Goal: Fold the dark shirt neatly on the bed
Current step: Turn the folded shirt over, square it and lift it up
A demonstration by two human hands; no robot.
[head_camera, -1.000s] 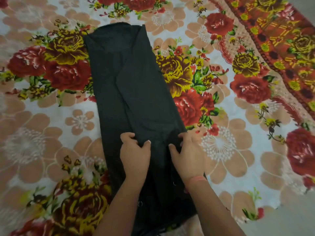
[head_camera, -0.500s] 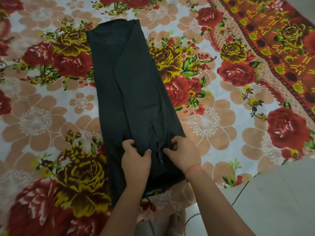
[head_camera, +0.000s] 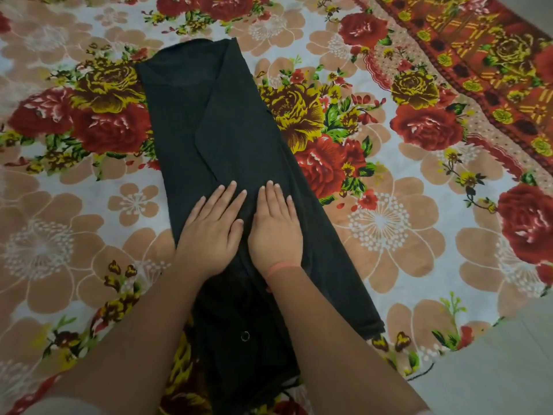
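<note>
**Both palms flat on the dark shirt [head_camera: 227,139]**

We record the dark shirt as a long, narrow strip with its sides folded inward. The floral bedsheet [head_camera: 389,223] spreads beneath it and out past both long edges. The left hand [head_camera: 209,232] rests palm-down on the shirt's lower middle, fingers straight and slightly spread, gripping nothing. The right hand [head_camera: 275,232] lies flat just beside it on the same stretch of shirt, fingers straight and close together, also holding nothing. A pink wristband [head_camera: 279,268] circles the right wrist, above the shirt. A small metal ring [head_camera: 245,335] shows on the shirt's near end, between the forearms. Pale floor [head_camera: 493,369] lies beyond the shirt's near right corner.
</note>
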